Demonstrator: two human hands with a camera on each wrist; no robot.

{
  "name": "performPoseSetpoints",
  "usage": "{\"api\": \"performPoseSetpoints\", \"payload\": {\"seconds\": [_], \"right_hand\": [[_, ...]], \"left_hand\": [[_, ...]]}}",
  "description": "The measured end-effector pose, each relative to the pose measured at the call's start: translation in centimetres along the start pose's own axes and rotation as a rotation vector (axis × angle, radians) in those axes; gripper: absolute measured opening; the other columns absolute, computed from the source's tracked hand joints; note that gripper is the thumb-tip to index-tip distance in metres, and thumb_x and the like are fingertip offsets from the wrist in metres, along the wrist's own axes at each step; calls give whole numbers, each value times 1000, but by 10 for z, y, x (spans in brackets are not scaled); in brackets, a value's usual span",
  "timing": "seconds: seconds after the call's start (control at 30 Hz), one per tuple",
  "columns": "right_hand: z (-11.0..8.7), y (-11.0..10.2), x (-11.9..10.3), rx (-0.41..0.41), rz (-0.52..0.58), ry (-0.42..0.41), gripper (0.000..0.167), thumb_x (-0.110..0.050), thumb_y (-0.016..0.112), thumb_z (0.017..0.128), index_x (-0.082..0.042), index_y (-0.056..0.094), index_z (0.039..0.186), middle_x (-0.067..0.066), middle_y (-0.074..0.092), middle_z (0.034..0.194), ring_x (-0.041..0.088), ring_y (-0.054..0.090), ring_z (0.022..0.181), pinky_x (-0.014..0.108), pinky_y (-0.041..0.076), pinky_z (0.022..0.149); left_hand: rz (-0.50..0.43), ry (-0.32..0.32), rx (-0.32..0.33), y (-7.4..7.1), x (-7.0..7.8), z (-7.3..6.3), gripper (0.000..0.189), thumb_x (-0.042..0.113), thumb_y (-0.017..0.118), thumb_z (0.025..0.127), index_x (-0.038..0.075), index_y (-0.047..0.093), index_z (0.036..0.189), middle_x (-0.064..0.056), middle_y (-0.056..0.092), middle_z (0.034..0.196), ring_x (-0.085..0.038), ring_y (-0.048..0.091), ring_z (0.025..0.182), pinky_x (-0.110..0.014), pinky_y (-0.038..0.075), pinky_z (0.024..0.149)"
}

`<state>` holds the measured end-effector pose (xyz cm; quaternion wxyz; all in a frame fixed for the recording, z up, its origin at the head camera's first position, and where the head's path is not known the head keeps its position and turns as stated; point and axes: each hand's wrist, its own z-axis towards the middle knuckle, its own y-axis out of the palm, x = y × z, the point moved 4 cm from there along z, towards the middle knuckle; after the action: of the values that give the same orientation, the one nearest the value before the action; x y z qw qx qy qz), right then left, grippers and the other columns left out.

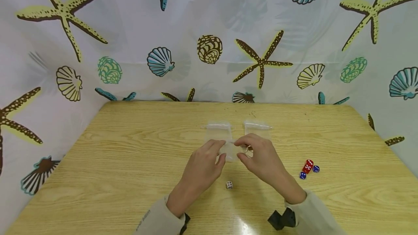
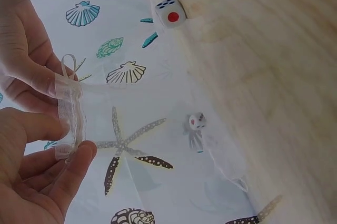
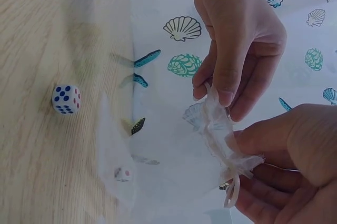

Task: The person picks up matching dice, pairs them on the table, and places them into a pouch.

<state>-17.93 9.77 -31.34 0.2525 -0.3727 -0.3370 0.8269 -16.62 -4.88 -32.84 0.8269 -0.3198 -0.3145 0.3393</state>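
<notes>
Both hands hold the gathered top of a sheer white drawstring pouch (image 1: 231, 151), one on each side of its mouth. My left hand (image 1: 202, 160) pinches one side between thumb and fingertips, also plain in the left wrist view. On the other side my right hand (image 1: 261, 155) grips the edge, with a thin drawstring loop (image 3: 232, 192) hanging by its fingers. Through the mesh, low in the pouch, shows a small white die (image 2: 197, 121). Another white die (image 1: 229, 184) lies on the table, nearer me than the pouch.
Two more sheer pouches, a left one (image 1: 218, 127) and a right one (image 1: 257, 125), lie beyond the hands. Red dice (image 1: 308, 166) sit to the right with a blue die (image 1: 302, 175) and another blue die (image 1: 315, 169). A shell-printed cloth (image 1: 189, 17) hangs behind the wooden table (image 1: 130, 162).
</notes>
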Motion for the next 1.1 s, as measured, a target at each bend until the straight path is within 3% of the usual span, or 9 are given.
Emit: {"api": "performPoseSetpoints", "payload": {"seconds": [0.4, 0.6, 0.83, 1.1], "right_hand": [[-6, -10, -8, 31, -18, 6, 24, 1, 76, 75, -5, 69, 97, 7, 68, 98, 21, 65, 87, 36, 55, 74], [-22, -14, -10, 11, 14, 17, 28, 2, 77, 73, -5, 67, 98, 6, 67, 93, 18, 62, 82, 33, 56, 71], [-41, 11, 0, -116, 114, 65, 25, 2, 76, 74, -3, 66, 96, 7, 65, 87, 16, 62, 72, 25, 54, 64], [-50, 41, 8, -267, 155, 122, 20, 1, 72, 78, 0, 66, 97, 9, 65, 88, 17, 62, 74, 18, 50, 63]], "left_hand": [[21, 14, -19, 1, -1, -2, 29, 5, 73, 81, -3, 66, 109, -12, 68, 98, -18, 66, 71, -26, 54, 59], [29, 22, -19, 0, -2, -1, 29, 5, 72, 82, -3, 66, 109, -12, 69, 98, -20, 67, 72, -28, 55, 60], [49, 29, -17, -1, -3, 1, 29, 7, 72, 83, -2, 66, 109, -13, 69, 98, -20, 67, 73, -28, 55, 61], [28, 22, -26, 0, -2, -1, 29, 7, 71, 83, -3, 66, 110, -13, 69, 100, -21, 67, 75, -30, 56, 63]]}}
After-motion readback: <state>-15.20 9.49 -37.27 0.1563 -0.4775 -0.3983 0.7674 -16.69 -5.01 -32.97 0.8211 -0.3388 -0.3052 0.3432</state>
